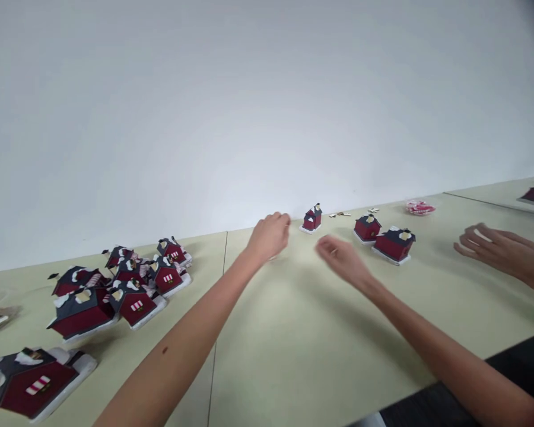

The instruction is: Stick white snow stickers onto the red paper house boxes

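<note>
My left hand (269,237) is over the middle of the table, back upward, with its fingers curled down. Whatever lies under those fingers is hidden, apart from a small pale bit at the table below them. To its right my right hand (340,258) is blurred by motion, fingers curled in; a tiny pale spot shows between them, too small to name. Just beyond both hands stands a small dark red toy house (311,219) with a dark, snow-trimmed roof. Two more toy houses, one smaller (367,228) and one larger (394,244), sit right of my right hand.
Several finished-looking red houses (136,305) cluster at the left, with another house (35,382) nearer me. Small wooden pieces (339,214) lie by the wall. A clear bowl (420,206) holds red-and-white pieces. Another person's hand (507,252) reaches in from the right.
</note>
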Motion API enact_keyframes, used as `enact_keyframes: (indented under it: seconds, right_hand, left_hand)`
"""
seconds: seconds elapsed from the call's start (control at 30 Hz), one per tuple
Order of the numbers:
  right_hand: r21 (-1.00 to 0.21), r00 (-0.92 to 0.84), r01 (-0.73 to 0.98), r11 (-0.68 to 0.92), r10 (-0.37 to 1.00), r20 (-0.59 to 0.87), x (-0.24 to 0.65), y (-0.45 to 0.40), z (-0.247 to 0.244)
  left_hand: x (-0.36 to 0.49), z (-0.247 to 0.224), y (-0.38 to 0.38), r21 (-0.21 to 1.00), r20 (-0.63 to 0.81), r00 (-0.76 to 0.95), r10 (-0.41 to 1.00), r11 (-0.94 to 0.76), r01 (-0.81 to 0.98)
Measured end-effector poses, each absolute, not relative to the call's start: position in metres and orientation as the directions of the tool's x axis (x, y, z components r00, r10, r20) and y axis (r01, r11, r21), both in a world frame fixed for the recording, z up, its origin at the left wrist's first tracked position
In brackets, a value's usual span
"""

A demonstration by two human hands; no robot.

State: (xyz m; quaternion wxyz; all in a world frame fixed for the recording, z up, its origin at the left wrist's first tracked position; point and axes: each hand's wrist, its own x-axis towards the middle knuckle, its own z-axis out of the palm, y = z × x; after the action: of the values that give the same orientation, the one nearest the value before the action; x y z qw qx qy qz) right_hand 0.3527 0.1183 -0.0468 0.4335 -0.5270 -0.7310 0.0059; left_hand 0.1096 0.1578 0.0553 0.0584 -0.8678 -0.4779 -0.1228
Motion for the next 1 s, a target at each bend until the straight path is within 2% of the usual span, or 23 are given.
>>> enact_keyframes:
  seconds: [0.07, 0.13, 0.17, 0.23, 0.33, 0.4, 0.5, 0.6, 0.7, 0.83, 1.0]
  right_hand:
    - [-0.412, 0.132, 0.865, 0.286, 0.663, 0.737, 0.399, 0.116, -0.041]
    - [-0.377, 0.312, 0.925, 0.054, 0.459, 0.832, 0.452, 0.116, -0.040]
    - [-0.386, 0.353, 0.923, -0.010, 0.423, 0.835, 0.476, 0.117, -0.042]
    - [-0.391, 0.352, 0.920, -0.035, 0.512, 0.784, 0.511, 0.122, -0.051]
    - [-0.422, 0.330, 0.905, -0.051, 0.708, 0.624, 0.531, 0.133, -0.069]
    - [-0.461, 0.357, 0.884, -0.078, 0.750, 0.557, 0.530, 0.138, -0.078]
    - [-0.499, 0.399, 0.861, -0.095, 0.733, 0.550, 0.522, 0.134, -0.082]
    - [-0.487, 0.344, 0.873, -0.033, 0.749, 0.566, 0.502, 0.120, -0.079]
    - [-0.491, 0.195, 0.859, 0.146, 0.793, 0.577, 0.460, 0.106, -0.074]
    - [-0.578, 0.050, 0.728, 0.369, 0.812, 0.582, 0.383, 0.097, -0.066]
    - [-0.629, -0.109, 0.600, 0.495, 0.829, 0.548, 0.304, 0.084, -0.059]
  left_hand:
    - [0.092, 0.047, 0.194, 0.036, 0.095, 0.442, 0.892, -0.446, 0.894]
    - [0.081, 0.035, 0.224, 0.034, -0.054, 0.412, 0.910, -0.411, 0.911]
    - [0.078, 0.028, 0.236, 0.030, -0.120, 0.404, 0.907, -0.403, 0.914]
    - [0.077, 0.018, 0.255, 0.020, -0.228, 0.396, 0.890, -0.402, 0.915]
    - [0.082, 0.008, 0.269, 0.004, -0.302, 0.393, 0.868, -0.411, 0.912]
    - [0.086, 0.005, 0.273, -0.012, -0.309, 0.390, 0.867, -0.413, 0.911]
    - [0.091, 0.003, 0.274, -0.036, -0.296, 0.384, 0.875, -0.412, 0.910]
    - [0.092, 0.001, 0.274, -0.062, -0.270, 0.378, 0.886, -0.408, 0.911]
    - [0.093, -0.003, 0.274, -0.082, -0.257, 0.367, 0.894, -0.399, 0.913]
    - [0.096, -0.008, 0.273, -0.095, -0.257, 0.346, 0.903, -0.379, 0.920]
    - [0.094, -0.011, 0.277, -0.066, -0.204, 0.355, 0.913, -0.374, 0.925]
